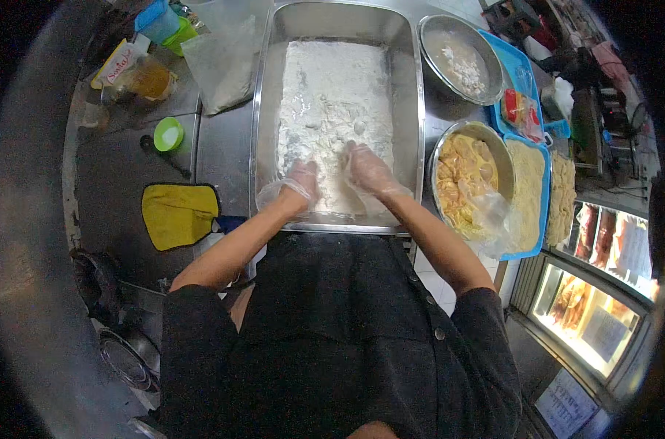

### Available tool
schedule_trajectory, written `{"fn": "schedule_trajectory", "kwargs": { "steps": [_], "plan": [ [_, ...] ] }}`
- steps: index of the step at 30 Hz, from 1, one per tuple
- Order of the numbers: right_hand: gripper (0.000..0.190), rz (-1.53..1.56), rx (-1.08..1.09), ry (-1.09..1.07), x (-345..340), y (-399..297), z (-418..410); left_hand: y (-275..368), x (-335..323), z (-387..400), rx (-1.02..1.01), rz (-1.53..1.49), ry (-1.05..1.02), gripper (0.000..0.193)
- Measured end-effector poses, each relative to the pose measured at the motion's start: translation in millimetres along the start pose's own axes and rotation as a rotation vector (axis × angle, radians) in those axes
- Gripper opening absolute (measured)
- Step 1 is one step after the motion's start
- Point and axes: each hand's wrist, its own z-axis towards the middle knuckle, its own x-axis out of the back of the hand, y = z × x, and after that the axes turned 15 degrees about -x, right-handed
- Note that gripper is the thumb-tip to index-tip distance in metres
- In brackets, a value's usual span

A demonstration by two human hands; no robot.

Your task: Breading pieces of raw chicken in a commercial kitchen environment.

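Before me lies a deep rectangular metal basin [411, 126] with a wide bed of white flour [338, 71] in it. My left hand [302, 184], in a clear plastic glove, is down at the flour near the basin's front left. To its right, my right hand [365, 167], gloved alike, touches the flour with its fingers curled. Whether either hand grips something in the flour cannot be made out. Lumps show in the flour just beyond the hands. Right of the basin stands a metal bowl of raw meat pieces in yellow marinade [464, 175], with a crumpled clear plastic bag [489, 214] over its front edge.
A bowl of cloudy liquid with floury clumps [461, 63] stands at the back right. Beyond the bowls are blue trays [543, 219], one with pale crumbs [521, 192]. At left lie a yellow cloth [178, 214], a green cup [168, 134] and a bag of white powder [225, 71].
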Motion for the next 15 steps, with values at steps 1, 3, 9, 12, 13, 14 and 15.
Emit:
{"fn": "schedule_trajectory", "kwargs": {
  "steps": [1,3,9,12,13,14,15],
  "plan": [
    [0.022,0.009,-0.005,0.011,-4,-3,5,0,-2,2,-0.002,0.001,0.0,0.034],
    [0.022,0.012,0.068,0.105,-28,9,17,-3,-5,10,-0.062,0.022,0.021,0.034],
    [0.02,-0.062,0.077,-0.014,1,11,9,-13,12,12,-0.172,-0.053,-0.108,0.026],
    [0.02,-0.027,0.08,0.036,10,8,2,-25,-14,14,-0.05,-0.035,-0.082,0.026],
    [0.021,0.022,0.133,0.071,12,5,-1,-28,-19,12,-0.055,-0.033,-0.087,0.026],
    [0.021,0.032,0.122,0.074,11,0,-5,-30,-21,9,-0.041,-0.054,-0.09,0.026],
    [0.02,0.042,0.127,0.049,9,-9,-7,-29,-19,6,-0.028,-0.074,-0.091,0.025]
  ]
}}
